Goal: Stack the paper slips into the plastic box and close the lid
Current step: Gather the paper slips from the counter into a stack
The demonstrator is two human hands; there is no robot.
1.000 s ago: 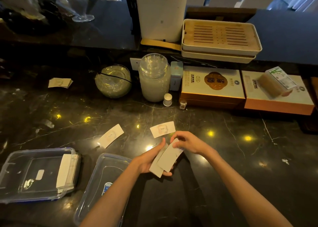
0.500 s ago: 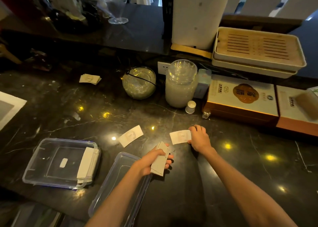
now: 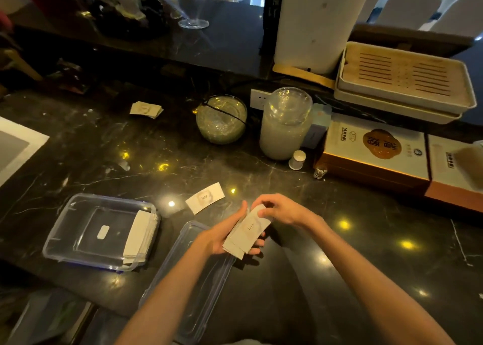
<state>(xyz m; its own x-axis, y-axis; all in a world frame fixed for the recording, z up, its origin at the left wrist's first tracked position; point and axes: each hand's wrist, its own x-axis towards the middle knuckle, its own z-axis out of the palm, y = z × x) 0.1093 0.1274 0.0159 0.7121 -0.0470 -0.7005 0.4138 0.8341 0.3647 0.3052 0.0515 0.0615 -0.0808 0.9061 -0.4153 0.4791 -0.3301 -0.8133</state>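
My left hand (image 3: pixel 222 236) holds a small stack of paper slips (image 3: pixel 247 233) above the dark marble counter. My right hand (image 3: pixel 281 210) pinches the top end of the uppermost slip on that stack. One loose slip (image 3: pixel 205 197) lies flat on the counter just left of my hands. The clear plastic box (image 3: pixel 78 229) stands open at the left, with several slips (image 3: pixel 139 236) leaning against its right wall. Its clear lid (image 3: pixel 193 279) lies flat under my left forearm. Another small pile of slips (image 3: pixel 146 109) rests far back on the left.
Behind my hands stand a round glass bowl (image 3: pixel 221 119), a tall glass jar (image 3: pixel 286 123), a small white cap (image 3: pixel 297 159) and a tiny glass vial (image 3: pixel 320 172). Two gift boxes (image 3: pixel 373 148) line the right, with a slatted tray (image 3: pixel 405 76) behind. A white sheet (image 3: pixel 15 146) lies far left.
My right hand picked up the slip that lay beside it and brought it onto the stack in my left hand. One loose slip remains on the counter. The camera shifted left.
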